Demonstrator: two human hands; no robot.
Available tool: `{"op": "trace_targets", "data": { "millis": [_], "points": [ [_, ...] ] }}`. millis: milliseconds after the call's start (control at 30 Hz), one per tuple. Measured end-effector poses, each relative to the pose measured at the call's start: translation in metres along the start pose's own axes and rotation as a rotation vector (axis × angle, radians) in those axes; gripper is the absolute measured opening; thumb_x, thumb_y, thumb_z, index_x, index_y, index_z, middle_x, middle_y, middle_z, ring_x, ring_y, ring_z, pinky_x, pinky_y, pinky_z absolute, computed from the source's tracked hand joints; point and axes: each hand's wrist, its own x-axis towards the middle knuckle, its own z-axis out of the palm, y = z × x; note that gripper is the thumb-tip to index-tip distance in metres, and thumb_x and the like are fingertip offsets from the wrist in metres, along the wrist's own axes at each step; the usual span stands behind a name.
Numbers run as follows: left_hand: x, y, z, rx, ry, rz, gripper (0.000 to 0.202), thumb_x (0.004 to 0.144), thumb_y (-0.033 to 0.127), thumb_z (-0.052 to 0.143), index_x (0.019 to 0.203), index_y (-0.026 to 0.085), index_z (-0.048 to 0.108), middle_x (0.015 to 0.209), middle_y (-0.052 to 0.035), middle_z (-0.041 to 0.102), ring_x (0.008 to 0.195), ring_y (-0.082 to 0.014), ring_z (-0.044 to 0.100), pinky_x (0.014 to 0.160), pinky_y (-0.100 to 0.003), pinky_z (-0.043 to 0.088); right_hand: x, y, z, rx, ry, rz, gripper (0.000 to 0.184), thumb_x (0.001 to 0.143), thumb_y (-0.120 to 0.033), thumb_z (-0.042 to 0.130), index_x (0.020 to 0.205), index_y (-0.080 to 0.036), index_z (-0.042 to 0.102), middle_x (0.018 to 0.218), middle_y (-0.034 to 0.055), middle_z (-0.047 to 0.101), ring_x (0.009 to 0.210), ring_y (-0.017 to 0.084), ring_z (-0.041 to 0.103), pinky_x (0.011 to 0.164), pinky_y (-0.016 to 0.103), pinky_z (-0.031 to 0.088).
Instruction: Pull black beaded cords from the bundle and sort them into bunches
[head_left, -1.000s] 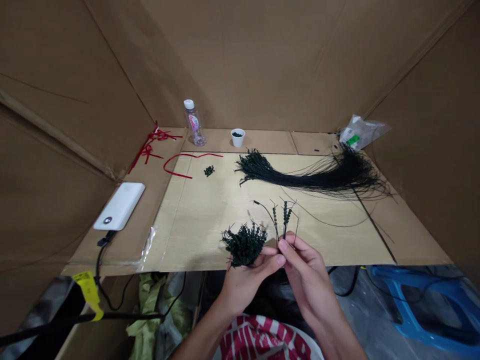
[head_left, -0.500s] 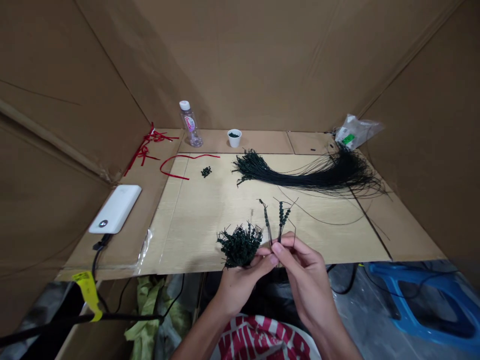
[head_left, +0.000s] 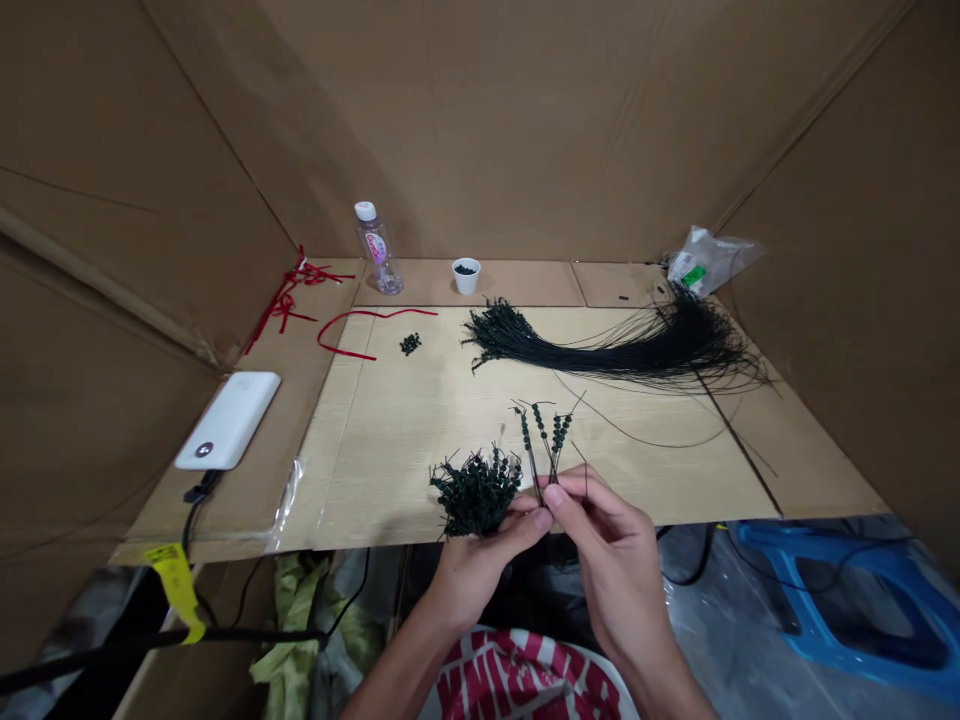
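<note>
My left hand (head_left: pixel 484 560) is closed around a bundle of dark green beaded strands (head_left: pixel 474 495), whose knobby tips fan out above the fingers. Its thumb and forefinger also pinch near a few thin strands beside the bundle. My right hand (head_left: pixel 607 530) is closed, thumb against forefinger, on several beaded strands (head_left: pixel 559 435) that stand up and spread apart at the top. The fingertips of both hands meet above the table's front edge. Lower parts of the strands are hidden by the hands.
A long bundle of dark strands (head_left: pixel 607 350) lies across the table (head_left: pixel 390 430). Behind are a small white cup (head_left: pixel 466 278), a bottle (head_left: pixel 380 255) and a plastic bag (head_left: pixel 709 262). Loose beads (head_left: pixel 410 344), red cord (head_left: pixel 330 320) and a white power bank (head_left: pixel 229 420) lie leftward.
The strands in my right fingers have fanned apart; one beaded tip now stands separately between the others. Both hands stay nearly in place, and the view has shifted slightly.
</note>
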Motion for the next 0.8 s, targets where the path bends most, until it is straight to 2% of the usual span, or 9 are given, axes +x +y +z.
{"op": "trace_targets", "data": {
  "millis": [333,567,700,800],
  "points": [
    [-0.0015,-0.0008,-0.0001,-0.025,0.021,-0.027,0.048,0.061,0.061,0.103,0.075,0.019,0.085,0.079,-0.0047,0.074,0.083,-0.0212,0.067,0.095,-0.038,0.058,-0.0015,-0.0025,0.0042,0.067,0.027,0.031,0.018,0.09,-0.042,0.091,0.087,-0.025,0.086,0.09,0.002,0.07,0.087,0.02,0.061,0.074,0.03,0.047],
    [-0.001,-0.0011,-0.0003,-0.028,0.031,-0.021,0.05,0.061,0.063,0.102,0.073,0.019,0.082,0.062,0.0011,0.058,0.073,-0.0179,0.059,0.087,-0.034,0.055,-0.0036,0.0003,0.0051,0.116,0.084,0.065,0.018,0.087,-0.044,0.094,0.09,-0.028,0.086,0.088,0.0005,0.07,0.083,0.019,0.06,0.072,0.029,0.046],
    [-0.0017,-0.0022,-0.0012,-0.005,0.052,-0.008,0.051,0.064,0.064,0.1,0.074,0.019,0.081,0.061,0.002,0.055,0.067,-0.0153,0.051,0.075,-0.031,0.05,-0.0036,0.0011,0.0053,0.115,0.084,0.065,0.018,0.088,-0.044,0.093,0.091,-0.029,0.086,0.087,0.0005,0.07,0.085,0.019,0.06,0.074,0.03,0.046],
    [-0.0024,-0.0025,-0.0016,0.017,0.049,0.007,0.052,0.066,0.066,0.099,0.073,0.018,0.079,0.061,0.0031,0.051,0.062,-0.0125,0.042,0.064,-0.028,0.041,-0.0037,0.0002,0.0059,0.112,0.078,0.068,0.017,0.088,-0.045,0.093,0.092,-0.03,0.087,0.088,0.0003,0.071,0.086,0.019,0.061,0.075,0.03,0.047]
  ]
}}
